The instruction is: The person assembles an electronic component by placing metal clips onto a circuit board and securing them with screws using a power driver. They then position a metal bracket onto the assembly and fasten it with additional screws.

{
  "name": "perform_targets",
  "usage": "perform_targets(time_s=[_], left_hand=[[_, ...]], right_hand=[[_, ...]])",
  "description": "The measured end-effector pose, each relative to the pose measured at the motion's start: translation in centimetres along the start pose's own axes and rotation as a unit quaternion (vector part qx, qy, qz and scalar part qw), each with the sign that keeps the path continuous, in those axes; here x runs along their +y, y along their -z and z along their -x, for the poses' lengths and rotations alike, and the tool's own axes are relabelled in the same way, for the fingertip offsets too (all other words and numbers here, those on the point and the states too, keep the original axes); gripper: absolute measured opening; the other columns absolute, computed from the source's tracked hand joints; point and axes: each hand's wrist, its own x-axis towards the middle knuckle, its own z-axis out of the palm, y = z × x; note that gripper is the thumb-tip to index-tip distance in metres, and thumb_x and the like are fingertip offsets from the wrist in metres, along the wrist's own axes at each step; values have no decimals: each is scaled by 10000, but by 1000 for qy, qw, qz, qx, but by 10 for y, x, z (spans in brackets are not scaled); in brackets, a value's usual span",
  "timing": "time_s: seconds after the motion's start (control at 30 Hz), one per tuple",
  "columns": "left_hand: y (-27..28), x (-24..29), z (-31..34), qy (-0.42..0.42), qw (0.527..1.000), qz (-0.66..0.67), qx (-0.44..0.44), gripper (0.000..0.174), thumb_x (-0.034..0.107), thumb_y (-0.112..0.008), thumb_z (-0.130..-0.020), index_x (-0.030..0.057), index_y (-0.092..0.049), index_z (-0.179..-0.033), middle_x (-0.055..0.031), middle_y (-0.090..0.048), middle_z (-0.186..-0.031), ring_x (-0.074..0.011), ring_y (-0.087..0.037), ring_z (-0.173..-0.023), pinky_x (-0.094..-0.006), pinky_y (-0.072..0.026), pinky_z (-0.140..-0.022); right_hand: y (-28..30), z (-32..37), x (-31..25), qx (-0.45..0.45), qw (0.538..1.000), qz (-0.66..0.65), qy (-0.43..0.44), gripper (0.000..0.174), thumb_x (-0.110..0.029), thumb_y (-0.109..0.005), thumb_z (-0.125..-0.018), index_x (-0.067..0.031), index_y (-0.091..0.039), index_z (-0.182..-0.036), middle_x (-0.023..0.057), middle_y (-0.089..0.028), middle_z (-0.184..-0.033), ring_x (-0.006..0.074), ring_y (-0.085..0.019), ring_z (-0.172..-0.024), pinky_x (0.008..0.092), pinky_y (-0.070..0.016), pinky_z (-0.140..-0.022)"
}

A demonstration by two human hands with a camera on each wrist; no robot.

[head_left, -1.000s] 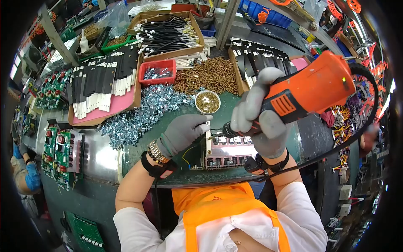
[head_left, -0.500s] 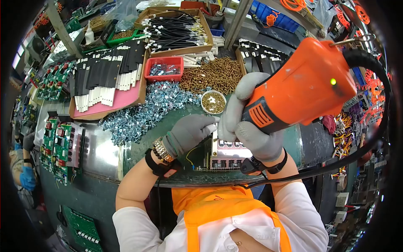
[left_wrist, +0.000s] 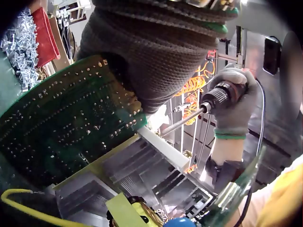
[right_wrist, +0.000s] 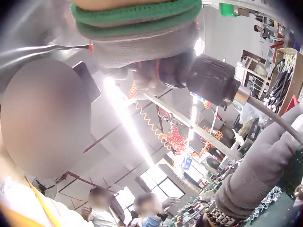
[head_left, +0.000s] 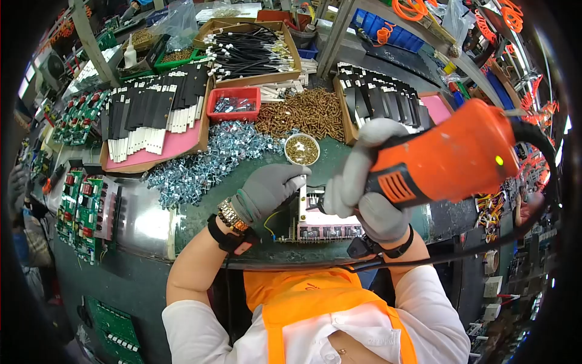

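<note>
Factory rm: long bright white tube light [right_wrist: 128,122] o/head; dk-framed multi-pane window [right_wrist: 152,176]; grey metal upright post [head_left: 94,45]; dk green workbench [head_left: 332,156].

You are in an electronics assembly workshop. Your table [head_left: 209,212] carries loose parts in bulk: a heap of brass-coloured screws [head_left: 309,115], another of bright metal clips [head_left: 227,148], a red bin [head_left: 233,116] of small metal pieces and a cardboard tray [head_left: 267,77] full of black cables [head_left: 251,51]. Populated circuit boards [head_left: 71,206] stand to your left. The corded electric screwdriver [head_left: 448,151] you hold, your grey gloves [head_left: 264,194] and your orange apron [head_left: 303,297] fit production work. Your right wrist view shows coiled hoses [right_wrist: 176,137], a fluorescent tube [right_wrist: 130,125] overhead, windows [right_wrist: 152,179] and two other people [right_wrist: 100,210] beside more boards.
</note>
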Motion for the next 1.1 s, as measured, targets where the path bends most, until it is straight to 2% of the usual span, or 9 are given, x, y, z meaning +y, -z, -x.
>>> perform_targets(time_s=[0.1, 0.53, 0.67, 0.7, 0.77, 0.83, 0.93, 0.97, 1.1], left_hand=[[-1, -3, 1, -9, 1000, 16, 1, 285, 262, -547, -943, 71, -652, -1128, -174, -673, -996, -341, -637, -930, -381, -494, -825], [-14, -24, -1, -32, 998, 59, 10, 296, 259, -552, -939, 66, -646, -1142, -175, -668, -1045, -348, -633, -962, -385, -493, -838], [12, 18, 5, 48, 994, 79, -52, 285, 254, -611, -881, 74, -664, -1096, -182, -679, -1025, -354, -635, -955, -388, -497, -811], [11, 19, -3, 13, 995, -68, -74, 338, 292, -654, -843, 93, -653, -1117, -178, -674, -1042, -328, -643, -941, -385, -500, -800], [-3, -14, 5, -95, 991, -85, -50, 355, 290, -653, -859, 87, -631, -1150, -157, -675, -1064, -286, -651, -966, -378, -498, -842], [0, -2, 5, -32, 995, 88, -36, 323, 227, -586, -940, 45, -606, -1206, -106, -663, -1146, -214, -611, -1087, -340, -459, -958], [9, 4, 4, 18, 999, 28, -37, 362, 236, -582, -949, 37, -595, -1251, -107, -645, -1192, -193, -601, -1092, -307, -450, -958], [12, 3, 4, 104, 983, 122, -87, 386, 245, -586, -949, 32, -588, -1270, -105, -645, -1194, -179, -601, -1081, -292, -448, -951], [26, 17, -12, 92, 984, 86, -127, 381, 198, -575, -948, 13, -569, -1282, -71, -645, -1148, -145, -575, -1068, -308, -445, -956]], right_hand=[[-1, -2, -3, -73, 996, -47, 36, 660, -162, -772, -818, -33, -361, -1318, 52, -593, -734, 163, -532, -496, 320, -468, -486], [-4, 7, 2, -102, 994, -27, -19, 648, -122, -771, -799, -33, -374, -1303, 68, -595, -751, 172, -580, -579, 322, -501, -549], [-8, 10, 6, -104, 994, -39, -15, 647, -115, -766, -799, -32, -374, -1307, 71, -595, -759, 172, -581, -590, 323, -502, -561], [-6, 11, 5, -103, 994, -41, -12, 647, -113, -764, -799, -32, -374, -1309, 71, -595, -760, 171, -582, -593, 323, -503, -564], [-4, 13, 2, -100, 994, -47, -3, 646, -109, -761, -799, -32, -375, -1311, 73, -595, -764, 171, -582, -598, 324, -503, -570], [3, 20, -4, -87, 994, -56, 15, 646, -106, -759, -798, -31, -375, -1313, 74, -595, -768, 171, -583, -604, 324, -504, -576], [24, 39, -25, -48, 996, -46, 55, 646, -100, -754, -798, -30, -375, -1316, 76, -596, -773, 170, -584, -612, 325, -505, -585], [35, 47, -33, -28, 996, -39, 71, 645, -98, -753, -798, -30, -375, -1317, 77, -596, -775, 170, -584, -614, 326, -506, -588], [94, 86, -66, 81, 989, 42, 117, 645, -91, -747, -798, -29, -375, -1321, 79, -596, -782, 169, -586, -625, 327, -507, -600]])
